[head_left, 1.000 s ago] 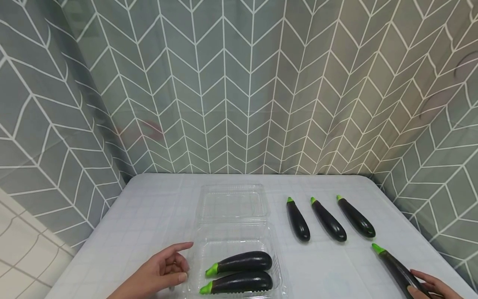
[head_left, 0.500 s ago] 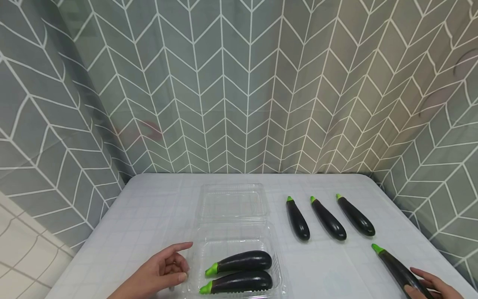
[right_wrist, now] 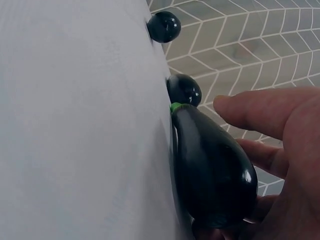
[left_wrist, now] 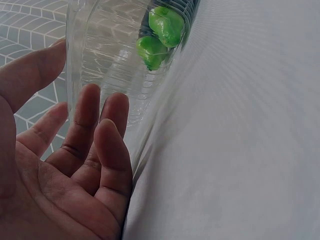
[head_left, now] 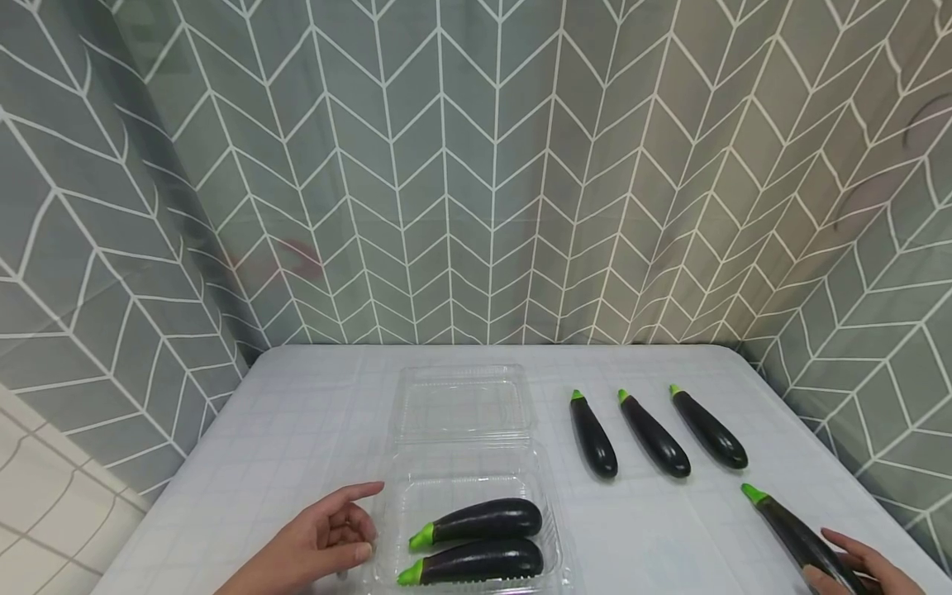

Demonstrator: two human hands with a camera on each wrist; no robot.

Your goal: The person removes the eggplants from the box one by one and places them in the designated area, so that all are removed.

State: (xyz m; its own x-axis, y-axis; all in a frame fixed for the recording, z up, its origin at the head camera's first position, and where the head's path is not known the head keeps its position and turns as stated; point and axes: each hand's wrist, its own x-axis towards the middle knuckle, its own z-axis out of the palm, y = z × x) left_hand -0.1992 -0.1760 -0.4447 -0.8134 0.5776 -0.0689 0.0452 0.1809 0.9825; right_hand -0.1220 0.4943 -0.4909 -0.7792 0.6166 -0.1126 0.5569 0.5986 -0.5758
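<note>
My left hand (head_left: 316, 533) is beside the left wall of a clear hinged plastic box (head_left: 416, 494). Its index finger reaches to the rim, and the other fingers are loosely bent with nothing in them. Inside the box lie two dark eggplants, an upper one (head_left: 494, 519) and a lower one (head_left: 483, 563), green stems to the left. At the lower right my right hand (head_left: 866, 570) curls its fingers round the blunt end of another eggplant (right_wrist: 210, 170). In the right wrist view a gap shows between the thumb (right_wrist: 250, 110) and its skin.
Three more eggplants, one (head_left: 593, 438), a second (head_left: 654, 435) and a third (head_left: 709, 430), lie in a slanted row right of the box. The open lid (head_left: 461, 405) lies flat behind it. A white cloth covers the table (head_left: 320, 397); a grey patterned curtain (head_left: 476, 182) hangs behind.
My right hand has shifted slightly, its thumb and index finger a little up in the head view. The left hand and the eggplants in the box look the same.
</note>
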